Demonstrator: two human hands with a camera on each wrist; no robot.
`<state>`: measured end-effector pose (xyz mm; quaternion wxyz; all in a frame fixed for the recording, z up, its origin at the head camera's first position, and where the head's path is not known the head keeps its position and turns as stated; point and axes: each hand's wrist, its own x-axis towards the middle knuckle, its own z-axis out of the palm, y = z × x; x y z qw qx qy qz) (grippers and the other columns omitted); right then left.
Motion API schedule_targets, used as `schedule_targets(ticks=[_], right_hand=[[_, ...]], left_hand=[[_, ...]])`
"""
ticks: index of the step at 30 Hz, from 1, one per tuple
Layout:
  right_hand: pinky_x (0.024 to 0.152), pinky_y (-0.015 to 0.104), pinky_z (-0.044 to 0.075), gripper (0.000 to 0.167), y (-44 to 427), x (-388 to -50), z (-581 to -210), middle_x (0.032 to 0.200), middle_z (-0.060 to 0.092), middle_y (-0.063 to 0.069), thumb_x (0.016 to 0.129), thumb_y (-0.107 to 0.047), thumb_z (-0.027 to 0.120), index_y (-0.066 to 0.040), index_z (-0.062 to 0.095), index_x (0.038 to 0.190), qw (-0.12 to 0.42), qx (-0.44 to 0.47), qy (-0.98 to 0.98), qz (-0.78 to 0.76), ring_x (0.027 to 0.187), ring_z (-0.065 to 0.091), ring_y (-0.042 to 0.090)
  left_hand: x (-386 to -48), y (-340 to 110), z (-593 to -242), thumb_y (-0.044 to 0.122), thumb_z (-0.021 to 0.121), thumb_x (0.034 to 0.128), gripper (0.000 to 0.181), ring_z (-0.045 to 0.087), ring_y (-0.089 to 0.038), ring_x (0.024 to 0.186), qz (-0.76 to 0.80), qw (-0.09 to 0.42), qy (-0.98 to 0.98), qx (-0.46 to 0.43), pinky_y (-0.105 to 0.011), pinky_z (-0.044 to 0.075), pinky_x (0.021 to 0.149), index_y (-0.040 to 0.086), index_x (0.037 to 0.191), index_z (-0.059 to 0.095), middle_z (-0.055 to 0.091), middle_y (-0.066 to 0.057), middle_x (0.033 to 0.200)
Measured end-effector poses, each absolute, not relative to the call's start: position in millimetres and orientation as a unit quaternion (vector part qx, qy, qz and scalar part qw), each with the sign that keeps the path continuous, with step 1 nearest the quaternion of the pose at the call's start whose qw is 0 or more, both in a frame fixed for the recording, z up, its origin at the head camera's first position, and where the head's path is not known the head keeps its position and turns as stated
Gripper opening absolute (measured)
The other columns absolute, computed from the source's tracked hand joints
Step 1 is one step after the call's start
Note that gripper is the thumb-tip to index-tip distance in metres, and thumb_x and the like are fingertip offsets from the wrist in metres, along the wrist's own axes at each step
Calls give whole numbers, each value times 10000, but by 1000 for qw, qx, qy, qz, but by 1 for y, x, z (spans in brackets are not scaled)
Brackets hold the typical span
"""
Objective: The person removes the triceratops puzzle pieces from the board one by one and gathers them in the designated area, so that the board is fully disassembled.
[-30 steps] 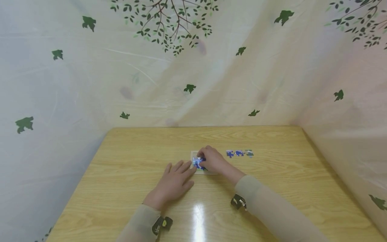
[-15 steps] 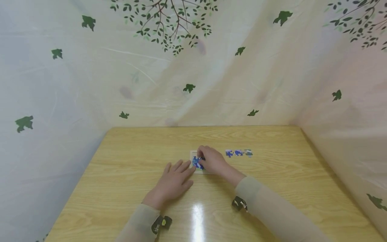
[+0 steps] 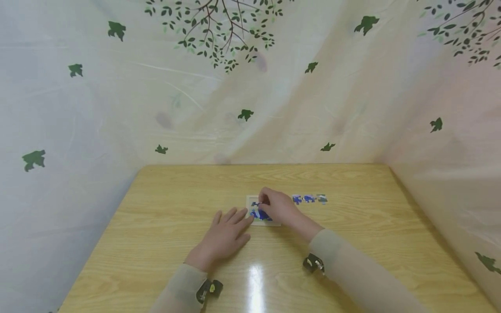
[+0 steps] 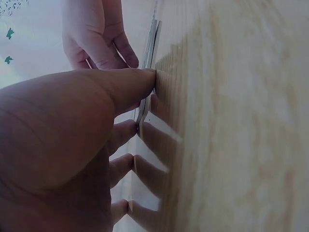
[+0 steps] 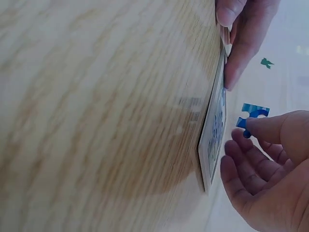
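Right fingers [image 5: 268,128] are pinching a blue jigsaw piece [image 5: 254,112] over a part-filled, pale rectangular frame [image 3: 270,224], straight left fingers [image 3: 244,222] touching it; three bluish pieces [image 3: 309,198] are remaining to its right.

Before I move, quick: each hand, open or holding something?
Left hand: open, touching the puzzle frame.
Right hand: holding, pinching a blue puzzle piece.

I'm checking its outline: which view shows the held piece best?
Right wrist: the piece appears largest, its notches clear, only partly covered by fingers. Head shows it tiny, partly hidden; left wrist doesn't show it.
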<state>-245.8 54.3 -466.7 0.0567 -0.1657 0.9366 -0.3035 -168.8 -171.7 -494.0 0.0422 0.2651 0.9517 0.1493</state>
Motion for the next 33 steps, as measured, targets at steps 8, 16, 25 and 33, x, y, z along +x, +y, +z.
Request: schedule_targets(ticks=[8,16,25,33], right_hand=[[850,389,618,63,68,-245,-461,1003,722,-38,1062,-172,755,-185,704,1096,30,-155,933,-324,911,673,151],[863,414,611,95,85,-242,-451,1045,731,-21,1076,-162,742,-160,706,1164,26,-149,930,-335,971,681,179],[875,403,605,110,89,-241,-448,1041,725,-8,1077,-164,749,-143,705,1176,28,-141,931,-337,973,670,187],[868,393,603,144,92,-239,-448,1047,701,7,1080,-166,745,-147,669,1201,39,-125,925,-358,981,664,206]], left_hand=[[-169,-170,-493,403,570,1150,578,270,-438,1644,147,36,951,268,-751,117,1299,206,1687,487,362,-95,1778],[-168,-170,-489,408,559,1154,577,254,-434,1650,151,46,952,264,-747,98,1302,206,1689,480,348,-94,1783],[-168,-170,-491,401,563,1154,571,261,-447,1645,154,41,952,263,-748,108,1301,206,1685,487,356,-100,1779],[-168,-170,-491,411,561,1154,576,264,-435,1647,149,42,952,264,-746,111,1301,211,1688,483,354,-91,1781]])
